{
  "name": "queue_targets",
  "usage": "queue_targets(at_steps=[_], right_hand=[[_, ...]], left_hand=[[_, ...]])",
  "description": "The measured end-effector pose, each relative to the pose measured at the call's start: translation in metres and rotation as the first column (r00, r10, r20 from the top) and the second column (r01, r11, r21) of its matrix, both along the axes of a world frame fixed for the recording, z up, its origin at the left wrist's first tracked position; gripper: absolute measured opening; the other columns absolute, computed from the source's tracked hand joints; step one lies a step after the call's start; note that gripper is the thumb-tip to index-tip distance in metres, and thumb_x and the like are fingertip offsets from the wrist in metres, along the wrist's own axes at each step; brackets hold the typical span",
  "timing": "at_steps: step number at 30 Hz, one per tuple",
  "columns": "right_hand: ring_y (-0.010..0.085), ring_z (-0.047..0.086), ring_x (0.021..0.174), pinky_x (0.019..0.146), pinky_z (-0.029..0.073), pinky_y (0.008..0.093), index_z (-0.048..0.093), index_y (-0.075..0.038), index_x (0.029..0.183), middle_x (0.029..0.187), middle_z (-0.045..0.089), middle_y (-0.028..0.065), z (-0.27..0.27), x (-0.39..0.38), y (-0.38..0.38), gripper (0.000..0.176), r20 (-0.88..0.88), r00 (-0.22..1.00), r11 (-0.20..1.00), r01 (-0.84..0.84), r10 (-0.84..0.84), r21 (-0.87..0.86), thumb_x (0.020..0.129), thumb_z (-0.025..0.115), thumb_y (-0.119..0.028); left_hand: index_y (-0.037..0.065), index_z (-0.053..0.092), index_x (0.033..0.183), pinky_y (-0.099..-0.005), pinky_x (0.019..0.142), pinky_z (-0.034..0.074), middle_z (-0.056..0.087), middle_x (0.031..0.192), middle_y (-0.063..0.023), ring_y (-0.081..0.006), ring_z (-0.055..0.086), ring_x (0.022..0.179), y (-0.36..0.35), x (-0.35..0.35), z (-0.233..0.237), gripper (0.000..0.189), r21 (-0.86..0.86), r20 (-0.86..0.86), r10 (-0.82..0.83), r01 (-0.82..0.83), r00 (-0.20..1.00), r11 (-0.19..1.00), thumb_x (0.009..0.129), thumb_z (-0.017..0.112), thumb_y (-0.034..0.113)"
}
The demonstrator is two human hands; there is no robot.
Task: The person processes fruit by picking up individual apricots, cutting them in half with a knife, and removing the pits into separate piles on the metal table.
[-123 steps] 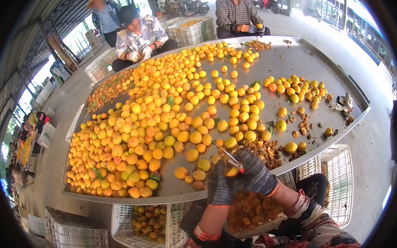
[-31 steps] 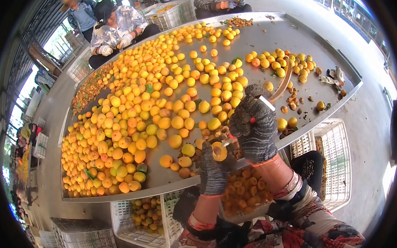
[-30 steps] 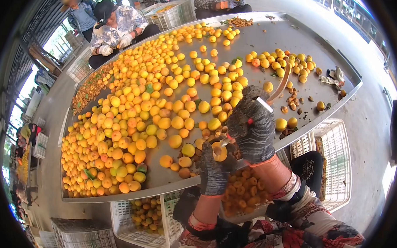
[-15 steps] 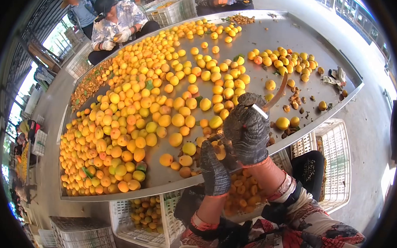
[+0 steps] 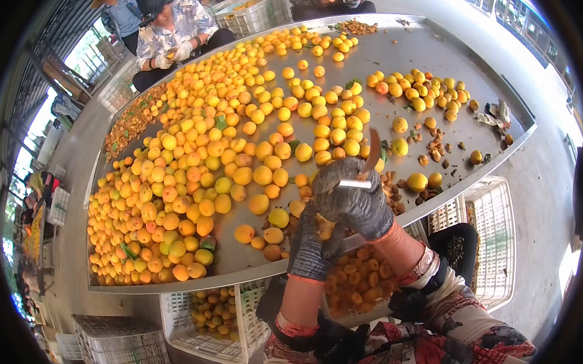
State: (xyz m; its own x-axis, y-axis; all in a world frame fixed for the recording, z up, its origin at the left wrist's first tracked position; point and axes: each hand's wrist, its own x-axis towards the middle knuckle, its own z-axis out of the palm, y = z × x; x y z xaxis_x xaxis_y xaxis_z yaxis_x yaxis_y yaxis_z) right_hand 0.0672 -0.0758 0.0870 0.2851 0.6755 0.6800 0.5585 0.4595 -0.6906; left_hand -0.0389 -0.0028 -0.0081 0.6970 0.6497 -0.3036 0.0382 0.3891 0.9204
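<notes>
Yellow-orange fruit (image 5: 176,178) lies heaped on a large metal table (image 5: 399,51). My right hand (image 5: 350,195), in a dark gray knit glove, is wrapped round a knife (image 5: 373,153) whose curved brown blade points up and away; a white band shows at its base. Close below, my left hand (image 5: 312,247), gloved alike, has its fingers closed on a piece of fruit (image 5: 325,228), partly hidden between the two hands. Both hands are together at the table's near edge. Brown pits and scraps (image 5: 394,192) lie just right of my right hand.
Below the near edge stand a crate of halved fruit (image 5: 358,280), a white crate of darker fruit (image 5: 213,314) and another white crate (image 5: 495,240) at the right. Across the table a person in a patterned shirt (image 5: 175,30) handles fruit. Cloth gloves (image 5: 496,117) lie at the right.
My right hand has moved left and slightly down, and the blade now stands more upright. My left hand has shifted slightly, and the hands are closer together over the fruit.
</notes>
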Motion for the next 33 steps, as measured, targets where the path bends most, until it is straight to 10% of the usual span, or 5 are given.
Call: queue_targets(at_steps=[9,13,16,23,33], right_hand=[[0.0183,0.058,0.067,0.060,0.045,0.0264,0.056,-0.007,0.101,0.083,0.061,0.0063,-0.021,-0.002,0.013,0.024,0.060,0.994,0.990,0.084,-0.092,0.116,0.079,0.058,-0.018],[0.0154,0.052,0.055,0.048,0.044,0.0251,0.049,-0.006,0.096,0.070,0.053,0.0044,0.000,0.001,0.009,0.027,-0.850,0.408,0.927,0.023,0.332,0.373,0.079,0.061,-0.023],[0.0123,0.051,0.056,0.049,0.044,0.0243,0.049,-0.005,0.097,0.067,0.050,0.0001,0.018,0.017,-0.013,0.024,-0.784,0.582,0.976,-0.124,0.216,0.177,0.082,0.059,-0.021],[0.0263,0.052,0.101,0.082,0.046,0.0324,0.053,-0.004,0.111,0.104,0.056,0.0116,-0.004,-0.016,-0.020,0.036,0.459,0.885,0.920,0.243,-0.080,-0.307,0.076,0.061,-0.009],[0.0278,0.058,0.082,0.072,0.048,0.0329,0.054,-0.003,0.102,0.090,0.057,0.0125,-0.016,-0.035,-0.034,0.031,0.342,0.903,0.815,0.395,-0.260,-0.424,0.073,0.065,-0.007]], left_hand=[[-0.002,0.036,0.124,-0.0333,0.092,0.040,0.049,0.118,-0.0190,-0.0248,0.052,0.104,-0.011,-0.002,-0.005,0.065,0.007,0.085,0.103,-0.104,0.991,0.995,0.071,0.068,0.020],[-0.002,0.037,0.122,-0.0338,0.082,0.047,0.051,0.113,-0.0182,-0.0244,0.053,0.100,-0.011,0.007,-0.002,0.061,0.329,-0.104,0.104,-0.064,0.989,0.942,0.076,0.065,0.027],[-0.001,0.043,0.117,-0.0319,0.076,0.050,0.054,0.108,-0.0154,-0.0223,0.055,0.095,-0.016,0.007,0.061,0.047,-0.581,0.205,0.496,-0.302,0.844,0.755,0.085,0.055,0.031],[0.001,0.052,0.108,-0.0286,0.074,0.050,0.055,0.104,-0.0129,-0.0177,0.056,0.088,-0.008,0.019,-0.004,0.038,0.352,0.179,0.078,-0.138,0.981,0.926,0.090,0.044,0.034],[0.003,0.052,0.110,-0.0310,0.076,0.047,0.056,0.103,-0.0155,-0.0230,0.056,0.087,-0.024,0.014,0.056,0.037,-0.687,-0.095,0.470,-0.400,0.877,0.607,0.082,0.055,0.028]])
